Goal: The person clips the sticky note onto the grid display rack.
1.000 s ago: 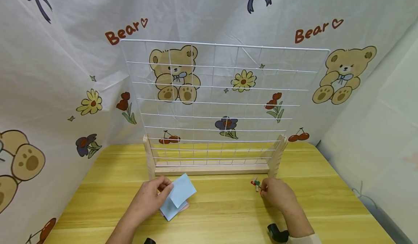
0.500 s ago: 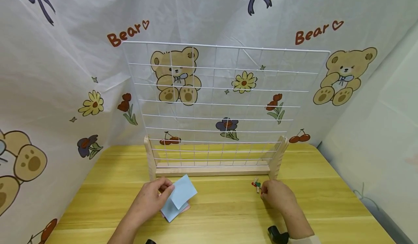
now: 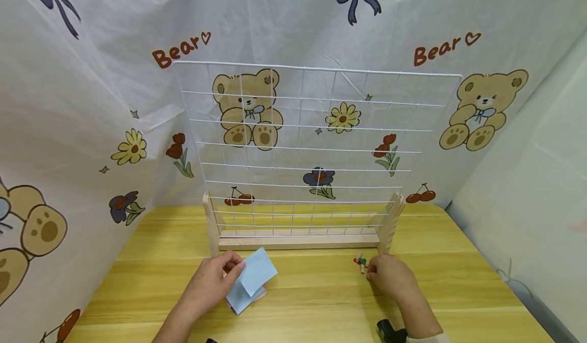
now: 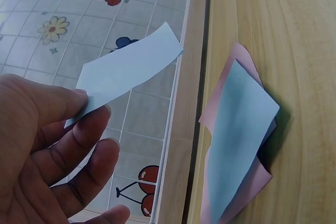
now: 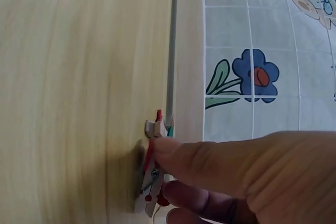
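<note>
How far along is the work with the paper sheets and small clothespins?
Done: one blue sheet is held clear of the paper pile. In hand: the left hand pinches that sheet, and the right hand pinches a small clothespin. Probably left: clipping sheets up; no paper hangs on the wire rack, and the pile lies on the table.

white backdrop (image 3: 284, 37), bear-and-flower print | yellow wood-grain table (image 3: 316, 302) | pale side panel (image 3: 536, 200), perhaps cloth
</note>
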`<state>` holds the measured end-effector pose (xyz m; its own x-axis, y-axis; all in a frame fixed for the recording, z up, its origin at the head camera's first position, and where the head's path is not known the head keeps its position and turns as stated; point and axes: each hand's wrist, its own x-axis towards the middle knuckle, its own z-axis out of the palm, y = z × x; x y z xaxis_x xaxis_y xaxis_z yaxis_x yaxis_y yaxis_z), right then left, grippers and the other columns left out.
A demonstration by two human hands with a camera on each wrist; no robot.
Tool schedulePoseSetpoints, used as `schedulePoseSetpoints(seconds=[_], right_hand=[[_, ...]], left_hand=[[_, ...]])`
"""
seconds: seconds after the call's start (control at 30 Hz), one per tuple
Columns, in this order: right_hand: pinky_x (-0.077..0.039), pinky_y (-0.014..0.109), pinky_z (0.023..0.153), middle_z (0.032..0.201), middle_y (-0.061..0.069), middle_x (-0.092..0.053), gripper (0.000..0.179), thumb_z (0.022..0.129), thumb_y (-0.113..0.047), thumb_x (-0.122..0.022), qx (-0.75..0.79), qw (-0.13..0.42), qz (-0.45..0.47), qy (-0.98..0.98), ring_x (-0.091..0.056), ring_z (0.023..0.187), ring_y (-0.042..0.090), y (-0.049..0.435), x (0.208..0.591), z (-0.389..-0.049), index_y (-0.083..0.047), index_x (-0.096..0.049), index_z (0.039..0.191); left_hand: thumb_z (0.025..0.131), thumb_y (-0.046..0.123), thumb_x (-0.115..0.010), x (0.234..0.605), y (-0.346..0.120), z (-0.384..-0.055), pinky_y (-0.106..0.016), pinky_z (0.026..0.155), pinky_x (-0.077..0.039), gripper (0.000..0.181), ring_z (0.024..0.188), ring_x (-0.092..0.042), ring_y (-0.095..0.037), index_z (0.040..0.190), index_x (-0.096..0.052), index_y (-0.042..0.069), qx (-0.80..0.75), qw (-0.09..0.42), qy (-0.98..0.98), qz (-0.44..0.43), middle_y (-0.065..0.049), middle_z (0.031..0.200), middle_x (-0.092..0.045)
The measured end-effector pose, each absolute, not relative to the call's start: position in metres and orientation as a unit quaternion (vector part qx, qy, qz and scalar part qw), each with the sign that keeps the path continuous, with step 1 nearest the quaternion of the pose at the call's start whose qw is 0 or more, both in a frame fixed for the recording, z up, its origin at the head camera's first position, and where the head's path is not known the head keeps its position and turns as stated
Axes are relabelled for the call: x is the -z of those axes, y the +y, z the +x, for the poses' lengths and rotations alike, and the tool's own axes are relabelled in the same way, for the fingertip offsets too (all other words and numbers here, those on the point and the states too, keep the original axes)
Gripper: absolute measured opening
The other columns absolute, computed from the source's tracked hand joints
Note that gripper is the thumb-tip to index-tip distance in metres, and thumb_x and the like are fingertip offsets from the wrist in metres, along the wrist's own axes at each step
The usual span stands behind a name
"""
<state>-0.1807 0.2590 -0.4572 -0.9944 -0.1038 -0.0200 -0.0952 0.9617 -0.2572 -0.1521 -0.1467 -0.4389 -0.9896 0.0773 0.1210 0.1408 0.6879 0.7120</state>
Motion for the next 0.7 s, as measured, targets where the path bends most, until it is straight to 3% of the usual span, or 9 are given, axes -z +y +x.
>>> schedulePoseSetpoints(seconds=[0.53, 0.7], right_hand=[[-0.042, 0.032, 0.059, 0.069, -0.002, -0.059, 0.014, 0.090, -0.011, -0.076, 0.210, 0.016, -0.039, 0.977, -0.050, 0.063, 0.014, 0.255, 0.447, -0.176, -0.013, -0.064, 0.082], [-0.046, 0.032, 0.060, 0.075, -0.001, -0.065, 0.009, 0.089, -0.009, -0.076, 0.220, 0.014, -0.040, 0.975, -0.054, 0.065, 0.014, 0.255, 0.444, -0.175, -0.010, -0.067, 0.093]], left_hand=[[0.099, 0.023, -0.069, 0.437, -0.148, -0.151, -0.023, 0.058, -0.043, 0.005, 0.065, -0.052, -0.009, 0.094, -0.071, 0.023, 0.425, 0.032, -0.903, -0.050, 0.009, 0.081, -0.067], [0.099, 0.023, -0.069, 0.434, -0.150, -0.150, -0.023, 0.069, -0.047, 0.005, 0.078, -0.059, -0.010, 0.095, -0.071, 0.024, 0.468, 0.043, -0.882, -0.039, 0.007, 0.086, -0.068]])
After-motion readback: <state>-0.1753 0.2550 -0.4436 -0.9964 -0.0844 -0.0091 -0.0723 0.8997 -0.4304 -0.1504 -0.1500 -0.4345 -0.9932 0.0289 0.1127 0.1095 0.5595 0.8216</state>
